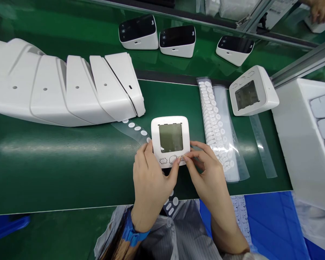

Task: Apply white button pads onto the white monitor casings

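Now white housing (170, 139) pinched between left hand (150, 180), right hand (209, 177).

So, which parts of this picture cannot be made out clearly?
- Head view: the lower edge of the white device is hidden by the fingers of the left hand and right hand.
- What the fingertips pinch at the buttons is too small to tell.
- The white tray is cut off by the right edge.
- A co-worker's hand is cut off by the top corner.
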Demonstrator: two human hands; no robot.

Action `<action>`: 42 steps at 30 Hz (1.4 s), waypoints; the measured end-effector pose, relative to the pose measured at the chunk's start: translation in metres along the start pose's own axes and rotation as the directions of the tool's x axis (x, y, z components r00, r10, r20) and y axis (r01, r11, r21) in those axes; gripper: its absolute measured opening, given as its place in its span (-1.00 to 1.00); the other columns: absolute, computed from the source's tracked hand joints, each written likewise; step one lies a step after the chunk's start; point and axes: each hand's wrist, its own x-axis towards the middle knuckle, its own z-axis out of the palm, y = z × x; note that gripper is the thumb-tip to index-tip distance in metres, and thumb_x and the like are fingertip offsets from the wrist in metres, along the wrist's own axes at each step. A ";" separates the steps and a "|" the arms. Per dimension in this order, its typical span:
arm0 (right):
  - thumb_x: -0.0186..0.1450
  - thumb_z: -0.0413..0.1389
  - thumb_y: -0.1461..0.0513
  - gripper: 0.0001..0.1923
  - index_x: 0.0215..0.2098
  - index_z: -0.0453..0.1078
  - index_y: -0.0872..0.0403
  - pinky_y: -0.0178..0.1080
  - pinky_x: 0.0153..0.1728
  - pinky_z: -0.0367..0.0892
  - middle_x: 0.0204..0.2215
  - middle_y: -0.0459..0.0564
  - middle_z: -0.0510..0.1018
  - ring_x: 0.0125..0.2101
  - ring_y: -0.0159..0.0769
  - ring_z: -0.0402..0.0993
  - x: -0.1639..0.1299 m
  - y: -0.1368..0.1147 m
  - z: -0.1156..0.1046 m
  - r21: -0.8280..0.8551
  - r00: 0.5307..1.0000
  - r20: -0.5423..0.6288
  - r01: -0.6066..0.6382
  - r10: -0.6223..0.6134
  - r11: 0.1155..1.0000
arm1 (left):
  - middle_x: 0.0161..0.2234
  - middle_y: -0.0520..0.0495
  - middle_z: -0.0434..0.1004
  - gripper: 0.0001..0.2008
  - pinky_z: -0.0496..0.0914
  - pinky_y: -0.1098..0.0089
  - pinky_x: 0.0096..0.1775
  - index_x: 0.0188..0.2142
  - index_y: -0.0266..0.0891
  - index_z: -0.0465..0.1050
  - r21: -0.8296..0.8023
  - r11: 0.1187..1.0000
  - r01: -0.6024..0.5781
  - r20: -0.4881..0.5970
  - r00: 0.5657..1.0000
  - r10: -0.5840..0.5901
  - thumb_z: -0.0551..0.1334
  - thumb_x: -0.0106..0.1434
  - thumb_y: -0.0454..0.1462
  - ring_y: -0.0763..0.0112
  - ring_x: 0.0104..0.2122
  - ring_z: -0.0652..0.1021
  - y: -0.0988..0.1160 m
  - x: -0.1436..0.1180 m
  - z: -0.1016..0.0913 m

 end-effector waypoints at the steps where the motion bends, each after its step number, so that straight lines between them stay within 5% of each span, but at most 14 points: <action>1: 0.41 0.07 0.21 -0.86 -0.27 0.45 0.04 -0.10 -0.11 0.58 0.09 0.10 0.41 -0.03 -0.17 0.53 0.000 0.000 0.000 -0.002 1.000 0.002 0.001 -0.001 1.000 | 0.04 -0.45 0.37 -0.34 0.48 -0.01 -0.15 0.19 -0.38 0.21 0.002 1.000 -0.002 0.000 1.000 0.002 0.25 0.25 0.00 -0.15 0.03 0.47 0.000 0.000 0.000; 27: 0.40 0.08 0.17 -0.87 -0.29 0.42 0.00 -0.16 -0.18 0.59 0.07 0.08 0.44 0.10 -0.12 0.45 0.001 0.005 -0.002 0.089 0.999 -0.022 -0.031 0.033 0.996 | 0.04 -0.44 0.36 -0.33 0.48 -0.02 -0.16 0.19 -0.36 0.20 0.004 1.000 -0.007 -0.004 1.000 0.007 0.26 0.25 0.00 -0.15 0.03 0.47 -0.001 -0.001 0.001; 42: 0.39 0.11 0.20 -0.88 -0.30 0.46 0.01 -0.19 -0.15 0.58 0.01 0.05 0.47 -0.02 -0.22 0.51 -0.003 0.007 0.003 0.127 0.998 -0.056 -0.026 0.034 0.992 | 0.04 -0.46 0.38 -0.34 0.49 0.00 -0.17 0.18 -0.40 0.21 0.017 1.000 -0.019 -0.009 1.000 0.019 0.27 0.25 -0.01 -0.16 0.04 0.47 0.000 -0.001 0.000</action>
